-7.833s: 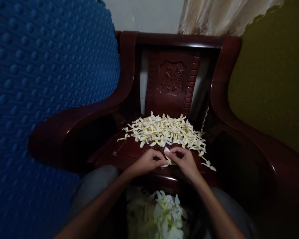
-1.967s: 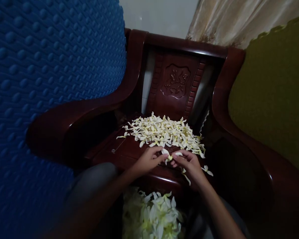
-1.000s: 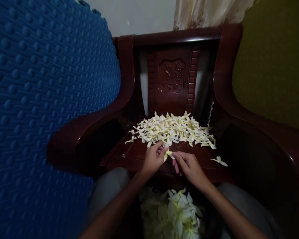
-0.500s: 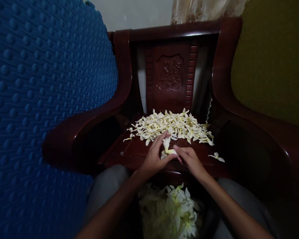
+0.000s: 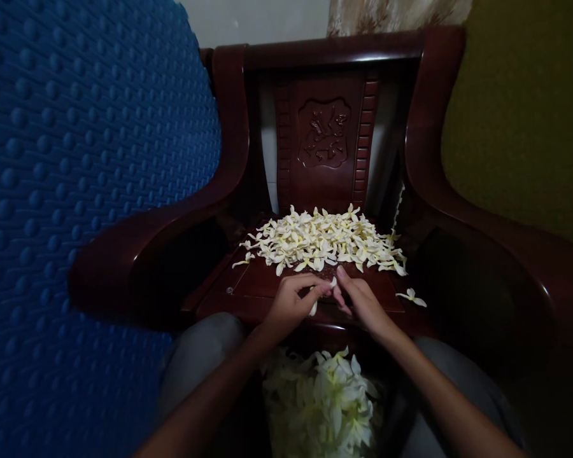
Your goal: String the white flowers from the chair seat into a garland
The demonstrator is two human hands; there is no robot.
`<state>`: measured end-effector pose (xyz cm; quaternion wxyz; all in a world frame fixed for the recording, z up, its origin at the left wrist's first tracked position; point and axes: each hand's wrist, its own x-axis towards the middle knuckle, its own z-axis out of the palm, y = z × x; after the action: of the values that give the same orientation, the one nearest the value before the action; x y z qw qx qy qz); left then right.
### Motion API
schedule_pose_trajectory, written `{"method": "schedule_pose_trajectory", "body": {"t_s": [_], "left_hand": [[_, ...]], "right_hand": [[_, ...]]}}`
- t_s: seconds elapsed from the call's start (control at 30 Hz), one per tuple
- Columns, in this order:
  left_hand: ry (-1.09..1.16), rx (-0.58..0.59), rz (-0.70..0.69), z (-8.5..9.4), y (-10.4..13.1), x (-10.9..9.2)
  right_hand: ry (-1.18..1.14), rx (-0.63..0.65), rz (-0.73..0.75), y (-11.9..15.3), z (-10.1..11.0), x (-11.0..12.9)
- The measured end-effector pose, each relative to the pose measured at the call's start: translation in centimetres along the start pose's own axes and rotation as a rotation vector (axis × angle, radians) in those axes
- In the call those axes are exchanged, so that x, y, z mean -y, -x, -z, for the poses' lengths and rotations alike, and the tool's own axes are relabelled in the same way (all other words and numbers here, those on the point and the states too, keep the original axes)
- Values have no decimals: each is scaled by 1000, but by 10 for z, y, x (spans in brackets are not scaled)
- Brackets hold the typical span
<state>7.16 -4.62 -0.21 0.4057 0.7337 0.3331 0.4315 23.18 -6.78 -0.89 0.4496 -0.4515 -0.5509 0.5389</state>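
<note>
Just above the front of the wooden seat, my left hand (image 5: 296, 299) is closed in a pinch on a small white flower (image 5: 313, 308). One white end of it sticks out past the fingertips, and the rest is mostly hidden by the hand. Close beside it is my right hand (image 5: 365, 304), its thumb raised apart from its curled fingers, with nothing visible held between them. Behind both hands lies a heap of white and pale yellow flowers (image 5: 325, 238). More flowers (image 5: 337, 401), with long petals, are bunched below the seat edge between my knees.
The dark red wooden armchair (image 5: 334, 54) has a carved back and broad curved arms on both sides. A blue bumpy mat (image 5: 100, 127) stands at the left, an olive-coloured panel (image 5: 525, 114) at the right. A single flower (image 5: 412, 297) lies near the seat's right side.
The flower between my hands was in fuller view before; now only small parts show at my left hand. My right thumb has lifted away from it, and my left fingers have curled in.
</note>
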Motion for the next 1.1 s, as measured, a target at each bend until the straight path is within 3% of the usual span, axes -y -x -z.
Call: {"method": "schedule_pose_trajectory", "body": {"t_s": [0.13,0.3,0.43,0.6,0.77,0.97,1.1], "left_hand": [[228,3,171,-4,3,-2],[418,45,222,-9,6,-2],[567,-11,297,-9,6,0],[498,90,327,-10,6,-1],[577,79,364,-14,6,3],[442,64,351,-11,4,1],[484,65,401,-8,2,-2]], "right_hand": [[34,26,57,2,1,3],[103,24,129,4,3,8],[42,-15,161,3,5,9],[-41,-67,174,3,6,10],[-51,-61,163,4,8,12],[-78,-101,124,3,7,8],[-85,-130,115,1,5,5]]}}
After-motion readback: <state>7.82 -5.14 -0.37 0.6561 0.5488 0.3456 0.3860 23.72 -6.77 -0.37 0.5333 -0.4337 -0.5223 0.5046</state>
